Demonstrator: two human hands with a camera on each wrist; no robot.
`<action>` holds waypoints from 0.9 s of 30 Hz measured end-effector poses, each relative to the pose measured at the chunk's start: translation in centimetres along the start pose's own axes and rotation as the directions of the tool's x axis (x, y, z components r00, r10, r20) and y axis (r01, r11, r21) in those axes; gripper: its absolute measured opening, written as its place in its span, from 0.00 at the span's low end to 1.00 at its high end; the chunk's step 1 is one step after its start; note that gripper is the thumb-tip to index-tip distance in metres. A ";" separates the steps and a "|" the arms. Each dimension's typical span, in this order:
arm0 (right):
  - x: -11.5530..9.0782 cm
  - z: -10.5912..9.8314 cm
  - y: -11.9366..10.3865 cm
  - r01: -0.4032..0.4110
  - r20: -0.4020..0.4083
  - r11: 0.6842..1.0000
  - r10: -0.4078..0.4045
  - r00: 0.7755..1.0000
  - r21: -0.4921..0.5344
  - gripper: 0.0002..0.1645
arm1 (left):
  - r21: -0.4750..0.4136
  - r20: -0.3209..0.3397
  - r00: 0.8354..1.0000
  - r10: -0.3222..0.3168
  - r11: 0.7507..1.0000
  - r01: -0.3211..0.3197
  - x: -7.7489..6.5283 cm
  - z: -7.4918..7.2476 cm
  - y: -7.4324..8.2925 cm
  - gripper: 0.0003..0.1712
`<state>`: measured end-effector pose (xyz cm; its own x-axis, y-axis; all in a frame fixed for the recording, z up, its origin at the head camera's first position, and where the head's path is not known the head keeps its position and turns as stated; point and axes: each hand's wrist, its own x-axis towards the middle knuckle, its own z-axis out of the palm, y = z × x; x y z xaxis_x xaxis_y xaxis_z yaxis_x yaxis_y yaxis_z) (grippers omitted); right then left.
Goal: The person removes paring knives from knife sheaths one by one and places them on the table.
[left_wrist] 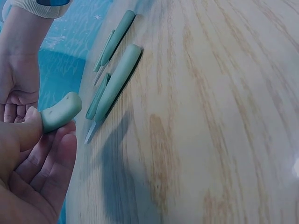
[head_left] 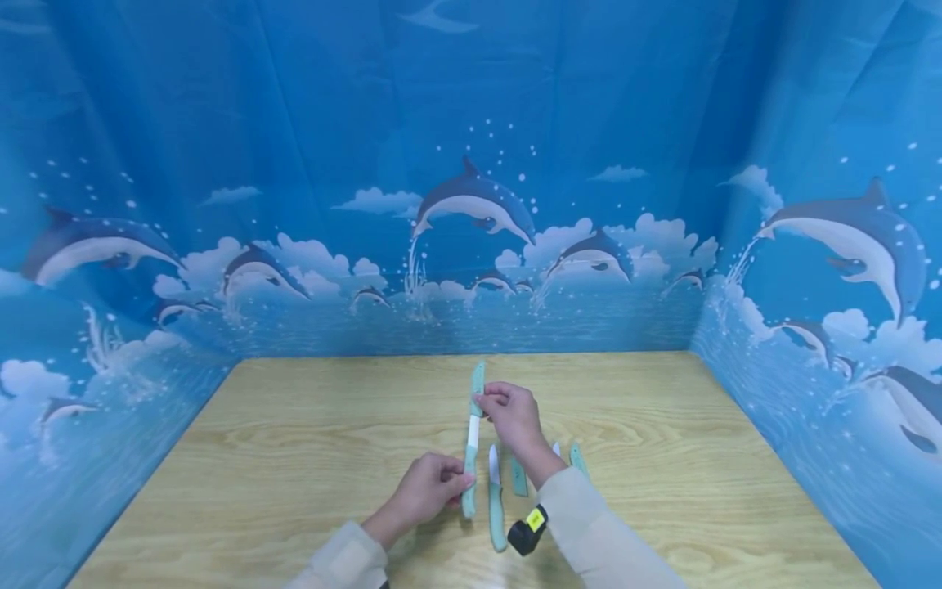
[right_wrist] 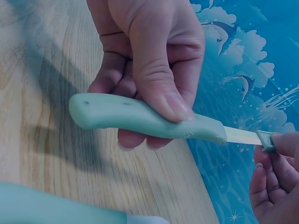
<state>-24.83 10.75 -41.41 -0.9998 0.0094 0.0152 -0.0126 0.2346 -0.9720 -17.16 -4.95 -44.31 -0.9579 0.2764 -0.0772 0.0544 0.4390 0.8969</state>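
Note:
My left hand grips the pale green handle of a small knife, which points away from me above the table. With thumb and fingers, my right hand pinches the matching green sheath. The sheath covers the front of the blade; a stretch of bare blade shows between it and the handle. Just right of this, a second green-handled knife lies with its blade uncovered, and a green sheath is beside it. Only the handle's rounded end shows past my left fingers in the left wrist view.
Partly behind my right forearm lie another knife and another green sheath. A black and yellow device sits at my right sleeve. The wood-grain table is bordered by blue dolphin-print curtains.

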 end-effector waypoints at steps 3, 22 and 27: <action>0.0 0.0 0.0 -0.010 -0.001 1.000 0.010 1.000 -0.005 0.15 | 0.010 0.001 1.000 0.002 1.000 -0.002 0.0 0.0 -0.1 0.05; 0.1 -0.2 0.2 0.004 -0.024 1.000 -0.004 1.000 0.005 0.14 | 0.013 0.014 1.000 0.026 1.000 -0.026 0.1 0.2 -0.3 0.05; 0.0 -0.3 0.2 0.009 -0.027 1.000 -0.008 1.000 0.011 0.14 | 0.016 0.017 1.000 0.021 1.000 -0.021 0.0 0.2 -0.3 0.05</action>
<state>-24.85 11.07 -41.56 -0.9990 0.0341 0.0297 -0.0214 0.2237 -0.9744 -17.15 -4.89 -44.68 -0.9517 0.3000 -0.0655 0.0793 0.4463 0.8914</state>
